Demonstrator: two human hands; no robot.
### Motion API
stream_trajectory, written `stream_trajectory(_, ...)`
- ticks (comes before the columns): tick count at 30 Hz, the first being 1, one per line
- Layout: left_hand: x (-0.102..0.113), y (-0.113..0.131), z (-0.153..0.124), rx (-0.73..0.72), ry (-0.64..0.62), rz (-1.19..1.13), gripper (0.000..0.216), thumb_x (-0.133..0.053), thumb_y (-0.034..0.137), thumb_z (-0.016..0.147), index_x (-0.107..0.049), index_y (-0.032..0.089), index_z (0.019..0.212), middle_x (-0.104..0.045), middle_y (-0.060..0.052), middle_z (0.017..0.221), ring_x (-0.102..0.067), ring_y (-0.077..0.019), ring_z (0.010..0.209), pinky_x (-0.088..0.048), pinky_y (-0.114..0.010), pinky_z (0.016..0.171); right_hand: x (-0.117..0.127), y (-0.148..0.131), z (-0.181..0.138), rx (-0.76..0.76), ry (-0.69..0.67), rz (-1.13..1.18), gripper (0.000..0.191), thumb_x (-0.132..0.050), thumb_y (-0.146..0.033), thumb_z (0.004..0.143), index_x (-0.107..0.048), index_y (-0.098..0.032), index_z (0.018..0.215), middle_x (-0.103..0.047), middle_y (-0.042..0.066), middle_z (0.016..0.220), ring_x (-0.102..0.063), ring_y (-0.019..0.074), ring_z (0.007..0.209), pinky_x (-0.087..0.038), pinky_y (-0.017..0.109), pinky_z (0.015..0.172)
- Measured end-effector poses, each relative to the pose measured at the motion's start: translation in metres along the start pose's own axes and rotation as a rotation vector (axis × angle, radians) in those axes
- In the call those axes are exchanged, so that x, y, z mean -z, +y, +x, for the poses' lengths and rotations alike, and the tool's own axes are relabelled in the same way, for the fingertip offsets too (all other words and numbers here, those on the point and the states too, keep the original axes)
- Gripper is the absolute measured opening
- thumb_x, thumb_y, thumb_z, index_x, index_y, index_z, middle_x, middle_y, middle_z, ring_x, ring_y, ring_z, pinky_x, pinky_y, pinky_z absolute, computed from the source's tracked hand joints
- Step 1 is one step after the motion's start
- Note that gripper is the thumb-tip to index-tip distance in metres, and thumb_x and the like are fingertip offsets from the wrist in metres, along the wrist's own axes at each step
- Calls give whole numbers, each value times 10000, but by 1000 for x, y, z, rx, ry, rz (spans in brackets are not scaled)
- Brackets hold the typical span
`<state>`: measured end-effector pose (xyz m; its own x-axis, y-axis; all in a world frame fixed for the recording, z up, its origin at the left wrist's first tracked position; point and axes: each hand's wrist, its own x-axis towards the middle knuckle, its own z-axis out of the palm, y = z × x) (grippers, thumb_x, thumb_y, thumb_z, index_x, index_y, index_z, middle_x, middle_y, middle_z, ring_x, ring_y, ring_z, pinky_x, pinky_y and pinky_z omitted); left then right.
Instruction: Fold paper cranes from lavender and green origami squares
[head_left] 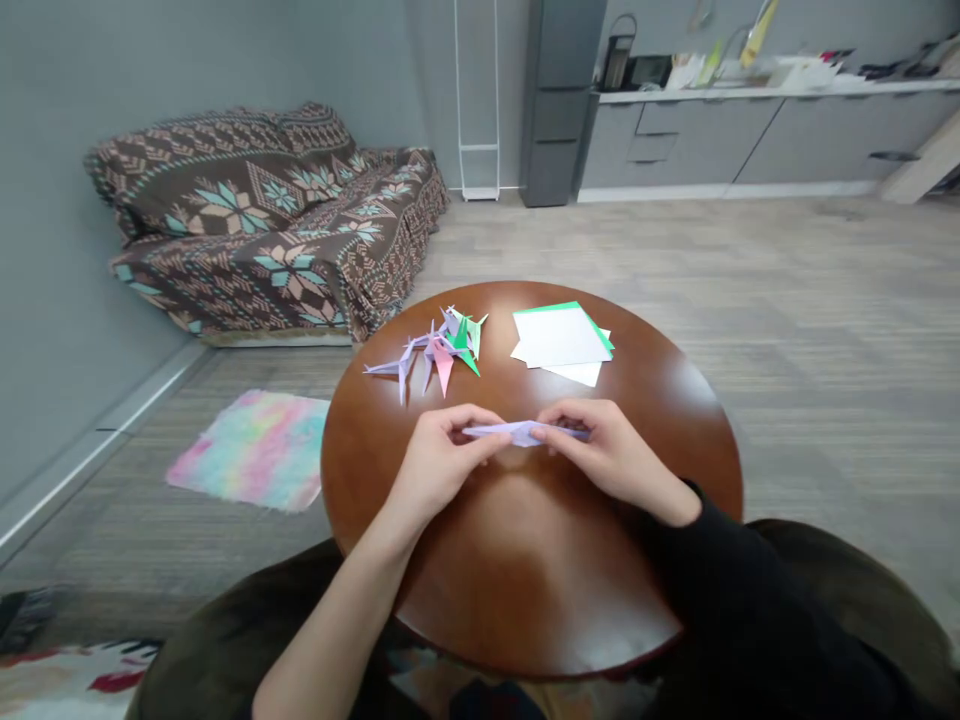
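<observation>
A narrow piece of folded lavender paper is held level above the round wooden table, with a slim point toward each side. My left hand pinches its left part between thumb and fingers. On the right part, my right hand has its thumb pressed near the middle and its fingers behind. Beyond my left hand lies a cluster of folded paper cranes in lavender, pink, green and pale green. Past my right hand rests a loose stack of paper sheets, white on top with green edges showing.
The glossy round table stands close in front of my knees. A sofa under a patterned cover is at the back left, beside a pastel rug. Grey kitchen cabinets and a tall grey fridge line the far wall.
</observation>
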<state>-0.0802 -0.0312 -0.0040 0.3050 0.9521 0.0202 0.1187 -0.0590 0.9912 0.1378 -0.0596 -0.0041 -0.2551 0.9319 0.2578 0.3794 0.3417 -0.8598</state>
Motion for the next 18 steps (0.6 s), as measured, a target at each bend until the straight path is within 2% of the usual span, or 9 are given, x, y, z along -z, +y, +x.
stream_trajectory(3, -4, -3, -1, -58, 142, -204, 227, -868, 269, 704, -754, 174, 876, -708, -10, 748, -618, -124, 655, -474, -225, 630, -12, -4, -2, -100, -15, 163, 237, -629, -393, 959, -693, -189, 855, -657, 1, 746, -555, 138, 637, -410, 260, 577)
stream_trajectory(7, -12, -2, -5, 4, 126, -447, 268, -856, 245, 719, -732, 170, 946, -670, -1, 748, -615, -114, 679, -496, -220, 659, -21, -13, -5, -219, -90, 333, 259, -654, -417, 928, -683, -178, 834, -624, -6, 653, -540, 130, 540, -393, 254, 508)
stream_trajectory(10, -12, 2, -5, 26, 69, -422, 183, -817, 279, 769, -738, 140, 858, -677, -28, 781, -591, -107, 669, -477, -208, 611, -26, -15, -6, -269, -95, 399, 287, -652, -452, 924, -680, -176, 849, -628, -5, 618, -533, 131, 482, -392, 259, 476)
stream_trajectory(13, -7, 4, -3, 12, 32, -336, 179, -813, 290, 773, -738, 132, 810, -665, -18, 725, -564, -100, 629, -463, -200, 574, -29, -13, -6, -283, -102, 404, 294, -630, -468, 941, -668, -182, 881, -627, -11, 620, -523, 125, 466, -394, 255, 461)
stream_trajectory(18, -5, 2, -3, -23, -28, -227, 184, -796, 285, 789, -708, 127, 757, -645, -6, 660, -569, -95, 604, -503, -205, 612, -36, -6, -7, -180, 26, 271, 224, -652, -395, 941, -682, -184, 872, -655, 3, 723, -587, 133, 602, -439, 253, 553)
